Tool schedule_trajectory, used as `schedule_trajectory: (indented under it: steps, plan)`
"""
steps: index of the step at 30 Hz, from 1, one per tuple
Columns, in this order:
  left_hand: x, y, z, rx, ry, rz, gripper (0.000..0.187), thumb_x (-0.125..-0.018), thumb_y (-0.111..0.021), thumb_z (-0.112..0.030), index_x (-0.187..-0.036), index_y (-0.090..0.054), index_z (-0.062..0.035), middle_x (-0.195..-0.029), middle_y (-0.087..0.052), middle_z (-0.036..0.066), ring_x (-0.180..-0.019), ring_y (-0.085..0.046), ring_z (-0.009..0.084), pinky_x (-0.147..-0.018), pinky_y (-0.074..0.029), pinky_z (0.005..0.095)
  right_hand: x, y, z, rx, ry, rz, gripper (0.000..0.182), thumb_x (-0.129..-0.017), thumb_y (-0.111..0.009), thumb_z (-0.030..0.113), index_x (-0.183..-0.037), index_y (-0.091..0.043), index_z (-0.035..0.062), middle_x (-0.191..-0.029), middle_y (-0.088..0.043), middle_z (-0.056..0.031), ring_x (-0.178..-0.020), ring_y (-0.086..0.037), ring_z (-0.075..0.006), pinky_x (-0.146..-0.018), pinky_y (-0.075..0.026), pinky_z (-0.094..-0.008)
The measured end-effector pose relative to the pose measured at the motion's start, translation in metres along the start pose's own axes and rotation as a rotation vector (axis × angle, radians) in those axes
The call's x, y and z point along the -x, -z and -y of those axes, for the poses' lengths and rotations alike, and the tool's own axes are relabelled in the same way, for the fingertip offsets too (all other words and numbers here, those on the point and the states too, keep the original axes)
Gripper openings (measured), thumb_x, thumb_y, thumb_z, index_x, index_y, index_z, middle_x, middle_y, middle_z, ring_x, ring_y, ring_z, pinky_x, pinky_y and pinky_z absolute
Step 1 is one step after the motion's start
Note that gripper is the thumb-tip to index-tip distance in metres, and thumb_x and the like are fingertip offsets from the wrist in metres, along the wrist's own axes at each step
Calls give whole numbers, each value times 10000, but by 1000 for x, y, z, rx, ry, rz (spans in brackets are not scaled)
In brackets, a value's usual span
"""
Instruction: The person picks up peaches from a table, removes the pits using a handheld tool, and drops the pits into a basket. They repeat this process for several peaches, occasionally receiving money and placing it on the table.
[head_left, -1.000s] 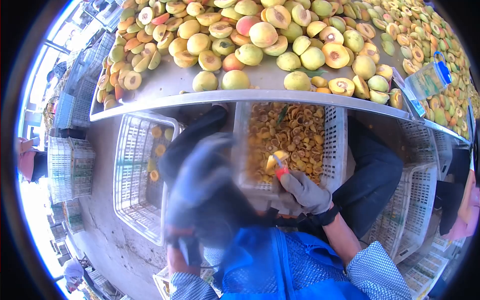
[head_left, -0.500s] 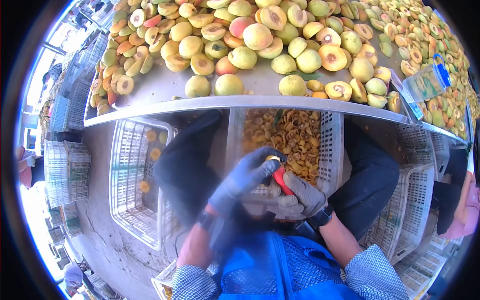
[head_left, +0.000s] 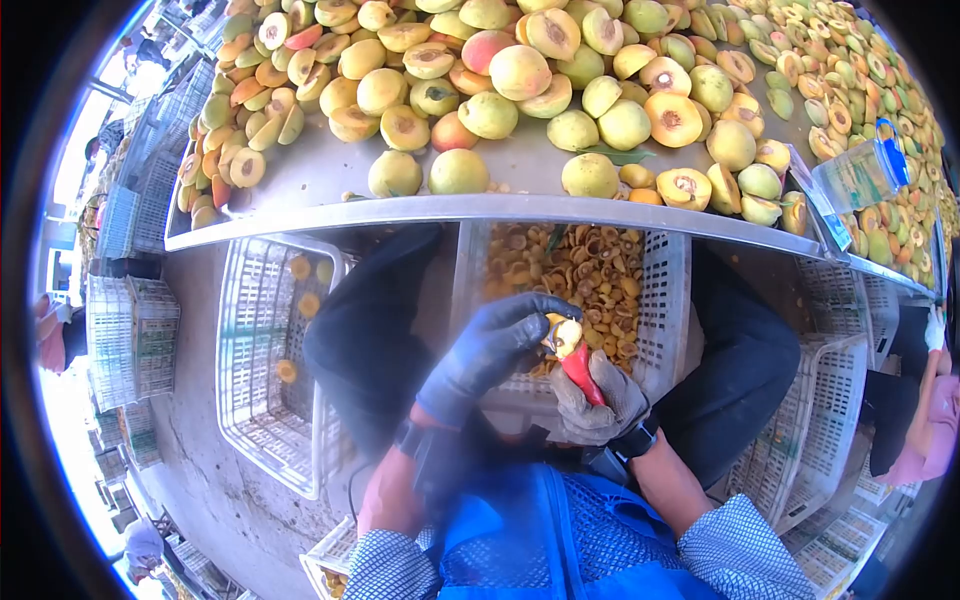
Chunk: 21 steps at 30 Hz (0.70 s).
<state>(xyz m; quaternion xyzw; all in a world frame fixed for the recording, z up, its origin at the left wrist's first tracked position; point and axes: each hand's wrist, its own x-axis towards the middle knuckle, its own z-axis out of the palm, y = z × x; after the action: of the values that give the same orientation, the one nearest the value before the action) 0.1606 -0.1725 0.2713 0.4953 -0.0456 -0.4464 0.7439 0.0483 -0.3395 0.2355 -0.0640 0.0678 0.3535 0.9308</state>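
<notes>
In a dark glove, my left hand (head_left: pixel 490 345) pinches a yellow peach half (head_left: pixel 566 337) between thumb and fingers. My right hand (head_left: pixel 608 402), gloved in grey, wraps around a red-handled pitting tool (head_left: pixel 580 374). The tool's working end meets the peach and is hidden there. Both hands are close together over a white crate (head_left: pixel 665 300) between my knees, with many cut peach pieces (head_left: pixel 590 270) inside it. Beyond, halved and whole peaches (head_left: pixel 520 72) are heaped on a metal table.
The table's metal edge (head_left: pixel 480 207) runs just past my knees. A second white crate (head_left: pixel 232 350) with a few peach pieces stands at left, and more crates (head_left: pixel 800 440) at right. A blue-lidded clear container (head_left: pixel 855 178) lies on the table. Another person's arm (head_left: pixel 930 385) shows at far right.
My right hand with the red tool has shifted slightly down and right. The peach half in my left hand now shows more, and its pale inner side has come into view.
</notes>
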Motion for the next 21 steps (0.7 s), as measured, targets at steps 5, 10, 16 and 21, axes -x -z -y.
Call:
schedule_trajectory:
  steps: [5,10,16,21]
  plan:
    - [-10,13,7,-48,46,5,442,-889,-632,-339,-1177,-584,-6,-797,-573,-23,-539,-411,23,-486,-316,167,11,-2,14,-10,218,309,477,-919,-503,507,-803,-543,46,-640,-500,-11,-515,-458,-153,-462,-361,-294]
    - [-74,40,64,69,-30,-448,403,-920,-578,-250,-1217,-541,20,-1021,-625,71,-810,-589,120,-690,-478,250,1,17,25,493,85,-536,512,-905,-473,590,-837,-520,85,-499,-435,31,-371,-398,-103,-386,-331,-245]
    - [-77,3,5,45,-298,-361,352,-936,-576,-247,-1222,-545,-44,-1084,-634,66,-951,-603,173,-837,-482,295,-5,60,5,596,351,-866,507,-913,-478,571,-911,-561,71,-578,-489,1,-412,-429,-115,-396,-346,-255]
    - [-14,0,-70,-1103,-638,-601,193,-870,-632,-84,-1043,-633,2,-881,-644,64,-785,-628,136,-650,-498,256,-9,25,18,790,185,-828,485,-951,-458,502,-902,-553,29,-564,-499,-7,-420,-451,-109,-398,-362,-259]
